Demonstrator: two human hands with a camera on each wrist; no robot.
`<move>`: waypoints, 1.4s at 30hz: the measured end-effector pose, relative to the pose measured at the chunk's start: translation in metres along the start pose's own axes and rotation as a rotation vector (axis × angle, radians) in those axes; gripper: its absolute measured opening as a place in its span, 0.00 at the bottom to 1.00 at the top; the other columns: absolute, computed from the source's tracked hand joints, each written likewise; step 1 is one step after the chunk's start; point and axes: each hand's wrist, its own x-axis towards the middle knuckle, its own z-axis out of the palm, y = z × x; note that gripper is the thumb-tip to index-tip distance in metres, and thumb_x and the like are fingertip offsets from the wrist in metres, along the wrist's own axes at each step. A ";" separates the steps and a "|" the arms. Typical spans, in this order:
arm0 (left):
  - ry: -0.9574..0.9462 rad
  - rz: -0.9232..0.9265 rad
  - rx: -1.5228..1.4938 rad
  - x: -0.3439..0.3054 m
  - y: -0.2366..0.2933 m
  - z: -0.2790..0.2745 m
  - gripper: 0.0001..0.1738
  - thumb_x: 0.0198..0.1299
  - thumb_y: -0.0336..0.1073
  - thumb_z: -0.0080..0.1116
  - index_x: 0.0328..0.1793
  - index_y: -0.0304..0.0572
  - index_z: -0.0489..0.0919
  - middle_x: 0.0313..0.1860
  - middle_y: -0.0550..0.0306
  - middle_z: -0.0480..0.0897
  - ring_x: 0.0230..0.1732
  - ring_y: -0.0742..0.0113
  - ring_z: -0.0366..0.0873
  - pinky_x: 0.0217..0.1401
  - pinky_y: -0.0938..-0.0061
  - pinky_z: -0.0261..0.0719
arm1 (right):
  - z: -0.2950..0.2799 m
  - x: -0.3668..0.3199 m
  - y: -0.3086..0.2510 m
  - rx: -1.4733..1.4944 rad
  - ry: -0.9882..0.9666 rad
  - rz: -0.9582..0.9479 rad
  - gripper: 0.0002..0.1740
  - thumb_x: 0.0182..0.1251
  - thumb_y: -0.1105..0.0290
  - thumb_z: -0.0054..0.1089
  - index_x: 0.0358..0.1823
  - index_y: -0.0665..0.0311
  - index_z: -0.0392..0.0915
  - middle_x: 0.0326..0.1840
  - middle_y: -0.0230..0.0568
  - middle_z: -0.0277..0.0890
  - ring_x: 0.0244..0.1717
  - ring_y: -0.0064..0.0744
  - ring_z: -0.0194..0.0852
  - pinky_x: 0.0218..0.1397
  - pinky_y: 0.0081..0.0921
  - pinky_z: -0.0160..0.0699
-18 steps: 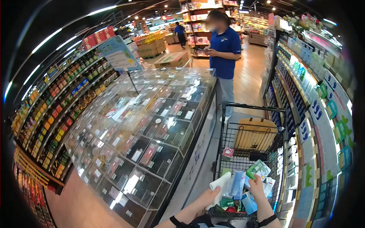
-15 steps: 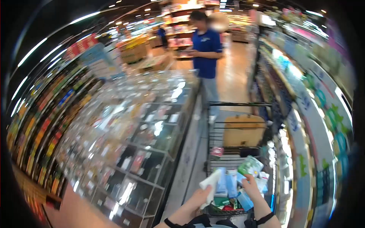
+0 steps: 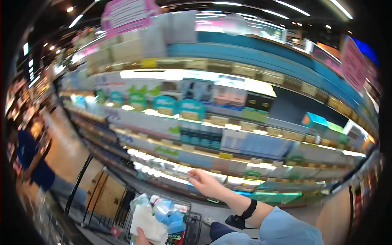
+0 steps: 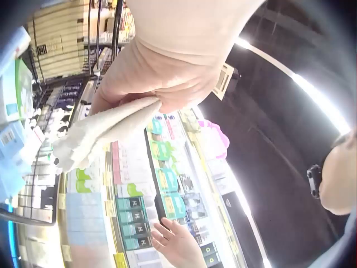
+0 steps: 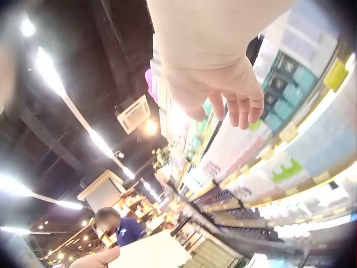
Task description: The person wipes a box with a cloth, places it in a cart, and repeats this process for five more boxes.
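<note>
My right hand (image 3: 198, 176) is stretched out toward a lit shelf (image 3: 212, 163) of boxed goods, fingers loosely spread and holding nothing; in the right wrist view the right hand (image 5: 237, 109) is empty in front of teal and white boxes (image 5: 281, 78). My left hand (image 3: 141, 236) stays low at the bottom edge and grips a folded white cloth (image 3: 151, 224) over the shopping cart (image 3: 79, 183). The left wrist view shows the white cloth (image 4: 100, 131) pinched under the left hand's fingers (image 4: 162, 84). Blue and green packs (image 3: 169, 212) lie in the cart.
Long shelves of teal, white and green boxes (image 3: 192, 108) fill the view ahead. A wooden board (image 3: 106, 192) stands in the cart's far end. A person in a blue shirt (image 3: 30, 157) stands in the aisle at the left. Pink signs (image 3: 126, 14) hang above.
The view has swung from the aisle to the shelves on the right. My right hand left the green pack in the cart and rose toward a shelf. The left hand still holds the cloth.
</note>
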 end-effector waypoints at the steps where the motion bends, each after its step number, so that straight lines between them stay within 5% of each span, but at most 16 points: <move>1: -0.042 -0.004 0.029 0.005 0.004 0.012 0.31 0.69 0.51 0.38 0.64 0.27 0.63 0.58 0.45 0.73 0.55 0.58 0.73 0.55 0.68 0.73 | -0.025 0.000 0.001 0.032 0.108 -0.008 0.20 0.64 0.64 0.54 0.54 0.65 0.69 0.42 0.43 0.72 0.38 0.33 0.72 0.43 0.28 0.72; 4: -0.204 -0.027 0.174 0.018 0.011 0.046 0.31 0.69 0.50 0.38 0.64 0.27 0.63 0.58 0.46 0.73 0.56 0.57 0.73 0.55 0.67 0.73 | -0.104 -0.006 -0.003 0.024 0.379 -0.041 0.18 0.61 0.70 0.55 0.53 0.65 0.70 0.41 0.42 0.72 0.36 0.31 0.71 0.41 0.26 0.72; 7: -0.186 -0.025 0.005 0.023 0.013 0.088 0.31 0.69 0.51 0.37 0.64 0.27 0.64 0.58 0.46 0.73 0.56 0.58 0.73 0.56 0.69 0.72 | -0.169 -0.010 -0.011 -0.164 0.731 -0.149 0.19 0.58 0.75 0.56 0.53 0.66 0.69 0.43 0.41 0.71 0.38 0.30 0.71 0.42 0.25 0.71; 12: -0.202 0.001 0.189 0.023 0.036 0.129 0.30 0.70 0.49 0.35 0.67 0.29 0.60 0.60 0.45 0.71 0.57 0.59 0.72 0.59 0.72 0.70 | -0.251 0.004 -0.016 -0.359 0.976 -0.247 0.29 0.57 0.73 0.59 0.61 0.67 0.60 0.52 0.46 0.66 0.49 0.36 0.67 0.52 0.28 0.68; 16: -0.202 0.060 0.173 0.026 0.040 0.151 0.30 0.70 0.49 0.35 0.66 0.29 0.61 0.59 0.45 0.71 0.56 0.59 0.72 0.58 0.73 0.71 | -0.281 0.026 -0.016 -0.406 0.845 -0.096 0.39 0.54 0.71 0.65 0.65 0.70 0.55 0.55 0.50 0.65 0.58 0.45 0.63 0.62 0.35 0.61; 20: -0.175 0.145 0.170 0.037 0.032 0.162 0.29 0.70 0.49 0.35 0.63 0.29 0.64 0.58 0.45 0.72 0.55 0.60 0.72 0.55 0.74 0.73 | -0.298 0.043 -0.011 -0.251 0.664 -0.062 0.36 0.51 0.70 0.68 0.61 0.69 0.62 0.53 0.50 0.68 0.57 0.41 0.67 0.59 0.34 0.64; 25: -0.112 0.118 0.096 0.043 0.033 0.175 0.29 0.69 0.52 0.36 0.58 0.30 0.69 0.51 0.47 0.76 0.51 0.63 0.74 0.49 0.76 0.75 | -0.306 0.040 -0.009 -0.111 0.693 -0.040 0.31 0.49 0.73 0.69 0.54 0.68 0.64 0.49 0.43 0.70 0.52 0.36 0.70 0.56 0.33 0.67; 27: -0.109 0.122 0.203 0.052 0.031 0.169 0.30 0.69 0.54 0.36 0.56 0.31 0.72 0.47 0.50 0.78 0.48 0.66 0.75 0.45 0.78 0.75 | -0.306 0.032 -0.008 0.024 0.717 -0.220 0.33 0.48 0.75 0.69 0.55 0.66 0.61 0.50 0.42 0.70 0.52 0.35 0.70 0.58 0.33 0.67; 29: -0.063 0.075 0.218 0.057 0.030 0.165 0.31 0.68 0.55 0.37 0.56 0.32 0.72 0.46 0.51 0.79 0.46 0.67 0.75 0.44 0.77 0.74 | -0.297 0.018 -0.029 -0.042 0.814 -0.206 0.35 0.48 0.78 0.68 0.57 0.63 0.60 0.51 0.42 0.68 0.54 0.37 0.70 0.61 0.33 0.65; 30: -0.043 0.014 0.254 0.060 0.030 0.160 0.31 0.68 0.56 0.37 0.56 0.32 0.73 0.45 0.52 0.79 0.45 0.67 0.76 0.44 0.76 0.74 | -0.295 0.013 -0.023 -0.067 0.818 -0.407 0.34 0.48 0.79 0.67 0.57 0.62 0.60 0.50 0.43 0.68 0.54 0.39 0.69 0.62 0.36 0.64; 31: -0.141 0.150 0.032 0.062 0.026 0.158 0.29 0.68 0.52 0.39 0.60 0.31 0.67 0.52 0.50 0.75 0.52 0.63 0.73 0.53 0.70 0.71 | -0.291 0.011 -0.013 -0.074 0.817 -0.610 0.33 0.48 0.80 0.66 0.56 0.61 0.60 0.49 0.44 0.69 0.55 0.41 0.69 0.62 0.38 0.64; 33: -0.156 0.278 -0.161 0.057 0.023 0.157 0.29 0.69 0.48 0.41 0.66 0.31 0.61 0.60 0.48 0.71 0.60 0.59 0.71 0.62 0.64 0.68 | -0.273 0.006 -0.016 -0.079 0.751 -0.768 0.32 0.47 0.80 0.66 0.54 0.61 0.60 0.48 0.45 0.68 0.54 0.43 0.68 0.60 0.41 0.65; 35: -0.063 0.230 -0.118 0.045 0.027 0.150 0.29 0.69 0.48 0.41 0.67 0.33 0.60 0.61 0.50 0.70 0.59 0.60 0.70 0.62 0.65 0.67 | -0.255 0.012 0.006 0.282 0.364 -0.883 0.31 0.47 0.81 0.65 0.52 0.62 0.60 0.49 0.45 0.67 0.51 0.43 0.68 0.57 0.42 0.67; 40: 0.080 0.387 0.022 -0.007 0.045 0.129 0.28 0.69 0.46 0.42 0.68 0.35 0.59 0.61 0.52 0.70 0.60 0.62 0.69 0.63 0.67 0.65 | -0.132 0.036 -0.051 0.015 -0.147 -0.540 0.35 0.38 0.74 0.73 0.50 0.64 0.64 0.46 0.43 0.67 0.47 0.35 0.67 0.52 0.30 0.67; 42: -0.030 0.573 0.125 -0.026 0.043 0.116 0.28 0.67 0.41 0.45 0.69 0.36 0.58 0.66 0.49 0.65 0.67 0.56 0.62 0.68 0.66 0.58 | -0.074 0.051 -0.052 0.014 -0.297 -0.508 0.36 0.37 0.75 0.74 0.51 0.66 0.65 0.45 0.45 0.68 0.46 0.39 0.68 0.50 0.30 0.68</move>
